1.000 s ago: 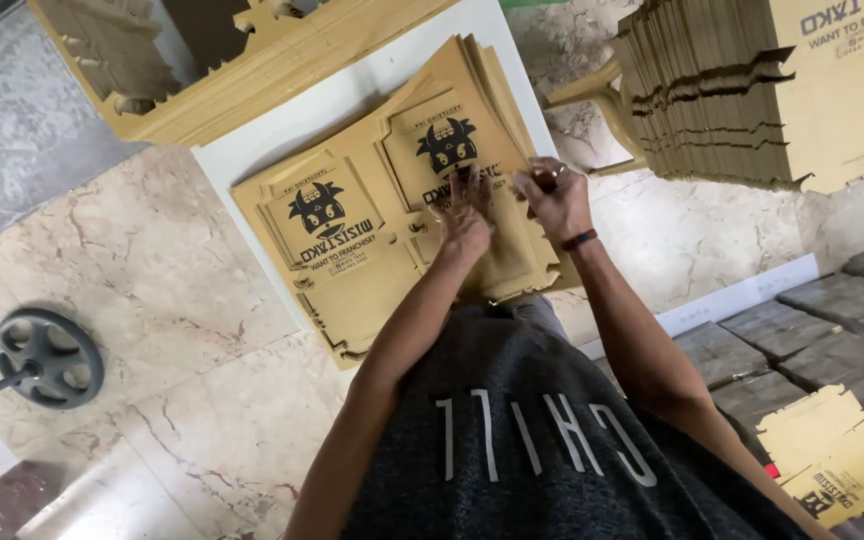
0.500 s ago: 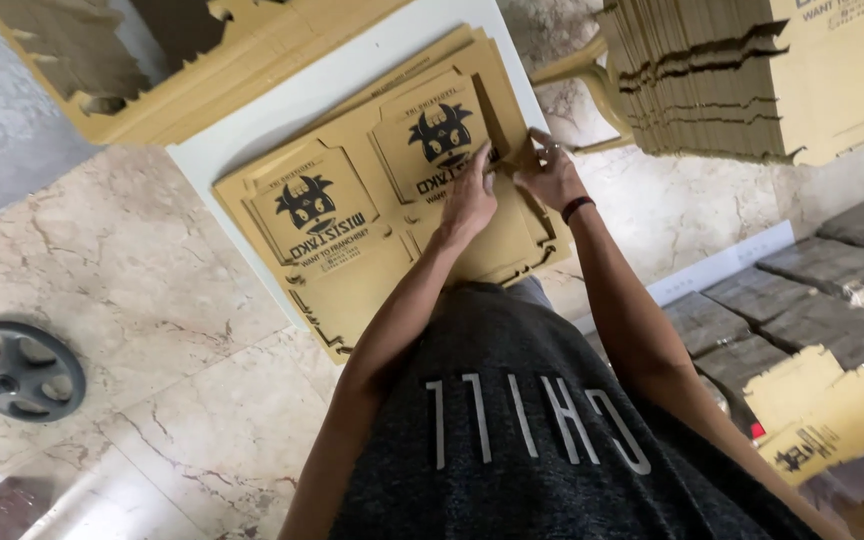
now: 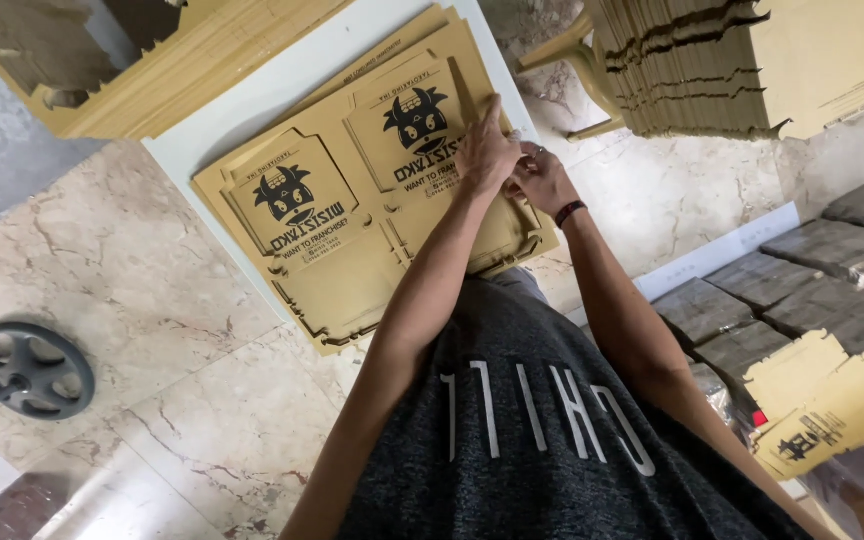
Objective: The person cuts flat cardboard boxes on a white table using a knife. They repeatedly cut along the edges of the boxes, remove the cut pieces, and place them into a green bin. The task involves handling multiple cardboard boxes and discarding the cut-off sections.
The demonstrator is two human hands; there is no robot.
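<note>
**Both hands on the top cardboard sheet**

Both arms reach forward from the body, bare to the shoulder, and meet over the far right part of a cardboard stack (image 3: 352, 250). The left hand (image 3: 487, 150) lies palm down on the top sheet (image 3: 422, 130), fingers stretched and close together, the index finger pointing away along a fold line near the sheet's right edge. The hand is flat and open, pressing rather than gripping. The right hand (image 3: 542, 180) sits just beside it, touching it at the thumb side, with fingers curled at the sheet's right edge; whether it pinches the edge or only rests there cannot be told. A dark band (image 3: 569, 212) circles the right wrist.

The top sheet is a flat die-cut box blank, tan, with a black cartoon figure printed twice, once under the left hand and once further left. It lies on the stack of like blanks, slightly fanned, on a white table (image 3: 282, 80). The stack sits directly ahead of the person, its near corner hanging past the table edge above a marble floor (image 3: 152, 330).

Beyond the table lies another heap of tan cardboard (image 3: 152, 60). To the right stands a tall pile of blanks (image 3: 692, 70). Grey bundles (image 3: 802, 290) lie on the floor at right, and a round grey wheel (image 3: 34, 370) at left
</note>
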